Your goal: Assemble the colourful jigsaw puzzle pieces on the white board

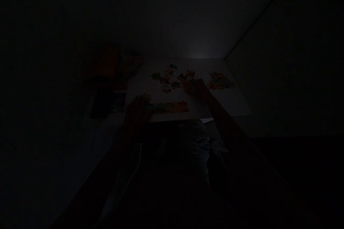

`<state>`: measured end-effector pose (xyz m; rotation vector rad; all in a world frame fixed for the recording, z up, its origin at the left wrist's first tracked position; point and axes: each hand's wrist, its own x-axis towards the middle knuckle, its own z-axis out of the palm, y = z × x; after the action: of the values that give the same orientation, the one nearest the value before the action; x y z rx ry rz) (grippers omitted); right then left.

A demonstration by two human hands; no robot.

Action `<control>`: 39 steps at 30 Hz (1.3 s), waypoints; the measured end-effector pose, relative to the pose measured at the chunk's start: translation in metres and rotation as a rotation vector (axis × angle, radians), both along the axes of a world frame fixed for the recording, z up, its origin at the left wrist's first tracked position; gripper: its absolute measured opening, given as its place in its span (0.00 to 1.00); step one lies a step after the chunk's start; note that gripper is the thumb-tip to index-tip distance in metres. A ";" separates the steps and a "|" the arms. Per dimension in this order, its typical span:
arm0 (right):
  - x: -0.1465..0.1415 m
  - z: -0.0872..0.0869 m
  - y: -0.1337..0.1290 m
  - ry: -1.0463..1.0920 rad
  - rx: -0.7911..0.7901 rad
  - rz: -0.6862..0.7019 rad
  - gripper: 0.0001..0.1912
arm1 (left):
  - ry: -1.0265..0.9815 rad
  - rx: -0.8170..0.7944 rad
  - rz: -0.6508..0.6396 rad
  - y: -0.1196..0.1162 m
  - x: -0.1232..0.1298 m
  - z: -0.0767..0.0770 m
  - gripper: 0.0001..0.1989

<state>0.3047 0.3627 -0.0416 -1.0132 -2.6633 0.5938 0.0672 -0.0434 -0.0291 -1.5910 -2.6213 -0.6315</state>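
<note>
The picture is very dark. On a white board (172, 94) lie jigsaw puzzle pieces. My left hand (137, 111) rests at the near left edge, its fingers lying over the left end of a joined strip of puzzle pieces (169, 107). My right hand (202, 91) reaches over the middle of the board, its fingertips closed at a reddish puzzle piece (186, 85). Left of those fingers several loose pieces are spread out, among them a green piece (156, 76) and a blue piece (172, 66). Finger details are hard to make out.
A heap of mixed puzzle pieces (221, 81) lies on the right side of the board. Past the left edge stand an orange object (107, 61) and a dark flat object (103, 104). A pale wall (174, 25) rises behind the board. My lap (193, 139) is below.
</note>
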 end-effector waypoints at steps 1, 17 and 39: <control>-0.003 0.000 0.003 -0.011 -0.007 0.000 0.39 | 0.000 0.003 -0.001 0.000 0.000 0.000 0.44; 0.091 0.009 -0.025 0.139 -0.069 0.275 0.35 | -0.043 -0.030 0.046 0.002 0.003 0.005 0.47; 0.108 -0.008 -0.118 0.026 0.154 0.305 0.29 | -0.038 -0.062 0.044 0.004 -0.001 0.006 0.47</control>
<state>0.4127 0.2449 -0.0498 -0.5588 -2.8096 0.4441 0.0659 -0.0392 -0.0228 -1.5472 -2.7214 -0.5900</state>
